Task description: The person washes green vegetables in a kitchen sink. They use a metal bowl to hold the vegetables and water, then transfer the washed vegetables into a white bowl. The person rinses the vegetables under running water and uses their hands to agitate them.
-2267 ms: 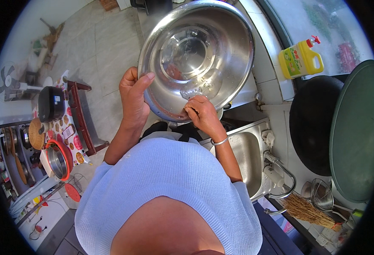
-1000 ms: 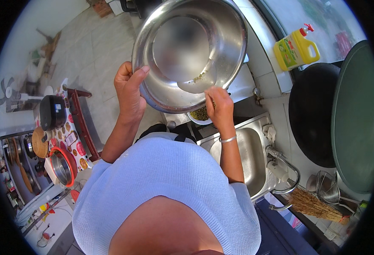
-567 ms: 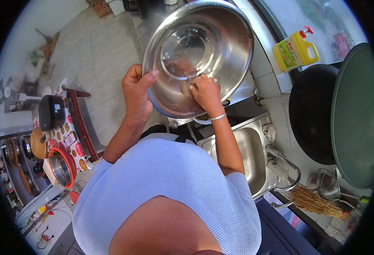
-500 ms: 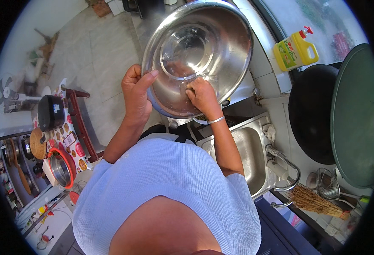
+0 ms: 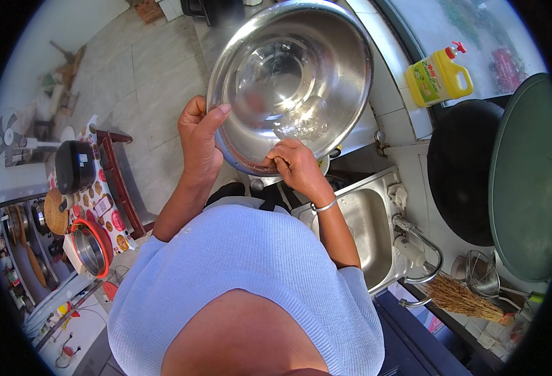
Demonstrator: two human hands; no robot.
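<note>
A large stainless steel basin (image 5: 345, 75) is tilted in front of me, its shiny inside facing me. My left hand (image 5: 200, 141) grips its left rim, thumb lying over the edge. At the near rim, my right hand (image 5: 294, 164) has its fingers curled together, and what they hold, if anything, is hidden. Just beyond those fingers, a clear, glistening patch (image 5: 304, 120) lies on the basin wall; I cannot tell whether it is water or thin clear plastic. Behind the right wrist, part of a bowl (image 5: 323, 165) shows under the basin.
To the right are a steel sink (image 5: 367, 235) with a curved tap (image 5: 429, 269), a straw brush (image 5: 464, 297) and a wire strainer (image 5: 483, 274). A black wok (image 5: 461, 175), a green round lid (image 5: 526, 182) and a yellow jug (image 5: 431, 78) stand beyond. A cloth-covered table (image 5: 103, 188) is at left.
My right hand has drawn back from the basin's inner wall to its near rim. The clear glistening patch shows more fully. My left hand keeps its grip.
</note>
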